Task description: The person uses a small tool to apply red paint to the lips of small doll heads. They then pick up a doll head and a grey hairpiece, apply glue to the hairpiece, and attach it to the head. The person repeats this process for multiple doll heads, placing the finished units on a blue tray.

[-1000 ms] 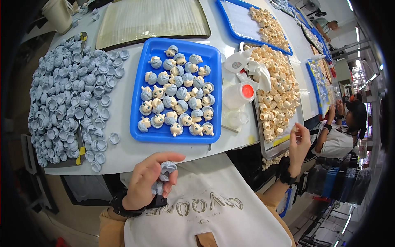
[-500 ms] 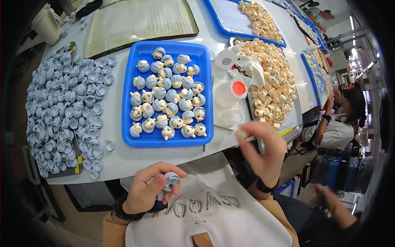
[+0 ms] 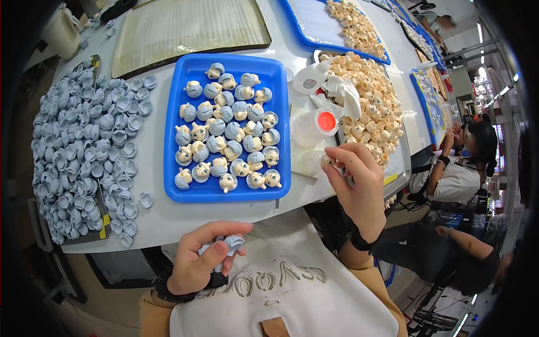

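Closed around light-blue doll hair pieces [image 3: 232,245], my left hand [image 3: 203,255] is low in front of my apron. My right hand [image 3: 359,185] pinches a small cream doll head [image 3: 327,161] between thumb and fingers, by a small clear dish [image 3: 312,163] at the table's front; the fingers cover part of the head. Left of the dish lies a blue tray [image 3: 173,140] bearing rows of doll heads with blue hair [image 3: 234,131]. Beyond the dish stands a clear tub with a red-orange opening [image 3: 306,130].
A large heap of blue hair pieces [image 3: 84,163] covers the table's left. On the right are piled cream head pieces [image 3: 373,106], a white bottle [image 3: 310,77] and crumpled white tissue [image 3: 345,92]. Farther back lies a large flat tray [image 3: 191,33]. Co-workers [image 3: 446,174] are at the right.
My right hand has moved up a little with the doll head, which now shows more plainly beside the clear dish. My left hand keeps its hold, nearly still. At right, a person has shifted.
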`<action>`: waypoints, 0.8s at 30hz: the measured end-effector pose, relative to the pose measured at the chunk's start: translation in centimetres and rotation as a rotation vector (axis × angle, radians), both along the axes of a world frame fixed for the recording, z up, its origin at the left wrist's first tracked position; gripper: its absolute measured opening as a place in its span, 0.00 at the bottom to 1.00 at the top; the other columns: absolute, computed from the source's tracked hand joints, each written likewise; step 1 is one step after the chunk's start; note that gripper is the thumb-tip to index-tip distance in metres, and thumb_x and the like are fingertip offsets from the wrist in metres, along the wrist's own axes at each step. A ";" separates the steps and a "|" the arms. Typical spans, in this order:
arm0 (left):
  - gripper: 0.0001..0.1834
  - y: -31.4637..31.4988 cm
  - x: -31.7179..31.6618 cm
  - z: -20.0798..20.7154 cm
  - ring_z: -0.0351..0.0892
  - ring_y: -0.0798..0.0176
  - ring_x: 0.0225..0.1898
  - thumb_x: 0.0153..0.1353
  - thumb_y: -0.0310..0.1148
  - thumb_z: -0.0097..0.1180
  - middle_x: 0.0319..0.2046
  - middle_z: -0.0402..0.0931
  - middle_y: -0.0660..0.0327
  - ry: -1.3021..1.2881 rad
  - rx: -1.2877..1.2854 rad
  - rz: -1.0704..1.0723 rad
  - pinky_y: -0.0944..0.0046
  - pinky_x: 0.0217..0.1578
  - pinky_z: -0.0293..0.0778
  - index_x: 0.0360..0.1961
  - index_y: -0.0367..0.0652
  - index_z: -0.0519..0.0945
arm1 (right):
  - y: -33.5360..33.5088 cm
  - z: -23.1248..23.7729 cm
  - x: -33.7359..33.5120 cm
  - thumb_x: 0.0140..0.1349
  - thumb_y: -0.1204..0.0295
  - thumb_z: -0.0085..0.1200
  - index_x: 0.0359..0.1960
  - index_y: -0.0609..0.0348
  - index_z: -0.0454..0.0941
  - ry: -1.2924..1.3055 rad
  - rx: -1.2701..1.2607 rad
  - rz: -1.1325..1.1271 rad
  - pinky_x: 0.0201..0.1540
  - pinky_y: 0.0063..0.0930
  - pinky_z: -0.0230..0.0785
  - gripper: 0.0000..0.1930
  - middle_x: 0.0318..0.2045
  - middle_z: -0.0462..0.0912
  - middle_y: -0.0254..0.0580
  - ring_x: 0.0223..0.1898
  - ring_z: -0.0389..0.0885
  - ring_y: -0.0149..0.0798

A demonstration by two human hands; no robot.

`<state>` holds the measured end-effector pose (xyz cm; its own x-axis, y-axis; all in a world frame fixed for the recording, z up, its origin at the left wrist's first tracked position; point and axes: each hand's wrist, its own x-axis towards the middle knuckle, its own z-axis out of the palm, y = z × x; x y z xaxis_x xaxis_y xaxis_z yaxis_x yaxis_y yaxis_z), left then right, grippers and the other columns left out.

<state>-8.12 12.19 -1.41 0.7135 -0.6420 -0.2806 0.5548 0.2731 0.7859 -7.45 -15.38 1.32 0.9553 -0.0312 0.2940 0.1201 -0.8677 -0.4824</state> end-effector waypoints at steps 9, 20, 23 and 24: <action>0.22 -0.3 0.1 0.0 0.68 0.77 0.21 0.65 0.39 0.50 0.34 0.78 0.55 -0.019 0.011 0.027 0.76 0.22 0.67 0.52 0.31 0.72 | -0.4 -0.2 -0.7 0.45 0.81 0.62 0.33 0.63 0.77 -0.041 -0.032 -0.028 0.36 0.34 0.68 0.11 0.31 0.77 0.43 0.33 0.76 0.45; 0.20 -0.8 0.3 -0.2 0.68 0.77 0.22 0.62 0.34 0.54 0.33 0.76 0.60 -0.007 -0.064 0.070 0.76 0.22 0.67 0.50 0.31 0.73 | 2.0 0.8 -1.8 0.43 0.82 0.63 0.38 0.64 0.77 -0.158 0.322 -0.006 0.37 0.28 0.70 0.17 0.33 0.80 0.44 0.33 0.78 0.40; 0.19 -1.7 0.5 0.3 0.69 0.77 0.22 0.62 0.32 0.53 0.33 0.75 0.60 0.061 -0.067 0.106 0.75 0.22 0.67 0.51 0.32 0.72 | 4.3 0.7 -1.5 0.43 0.83 0.63 0.40 0.64 0.77 -0.125 0.527 0.318 0.36 0.28 0.71 0.18 0.34 0.80 0.44 0.33 0.78 0.41; 0.19 -1.7 0.6 0.3 0.69 0.77 0.22 0.62 0.31 0.53 0.34 0.75 0.60 0.064 -0.086 0.108 0.75 0.22 0.67 0.51 0.32 0.71 | 4.9 0.8 -1.4 0.43 0.83 0.64 0.41 0.64 0.77 -0.105 0.565 0.386 0.36 0.28 0.71 0.19 0.33 0.81 0.45 0.33 0.79 0.41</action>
